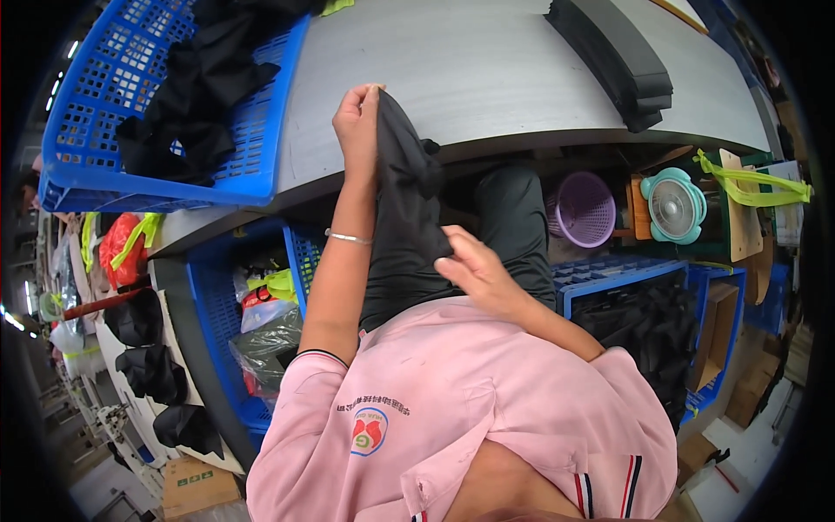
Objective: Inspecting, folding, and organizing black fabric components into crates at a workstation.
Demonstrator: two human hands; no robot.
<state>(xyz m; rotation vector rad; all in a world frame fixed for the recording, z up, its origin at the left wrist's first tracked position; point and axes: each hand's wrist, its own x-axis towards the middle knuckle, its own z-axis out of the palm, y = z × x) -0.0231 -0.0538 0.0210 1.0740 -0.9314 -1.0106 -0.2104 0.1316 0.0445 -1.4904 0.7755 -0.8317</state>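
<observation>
A piece of black fabric (403,174) hangs lengthwise in front of me, between the table edge and my lap. At its upper end, my left hand (355,126) pinches the corner between thumb and fingers, over the front of the table. My right hand (477,265) is lower down, above my lap, with its thumb and fingertips closed on the fabric's lower edge. The cloth sags in soft folds between the two hands. A small dark lump shows along its right side; I cannot make out what it is.
A blue plastic basket (248,178) holding black cloth stands on the table's left. Stacked black strips (609,65) lie on the grey table (470,52) at right. Below right are a purple basket (584,209), a turquoise fan (673,205) and a blue crate (622,271) of black pieces.
</observation>
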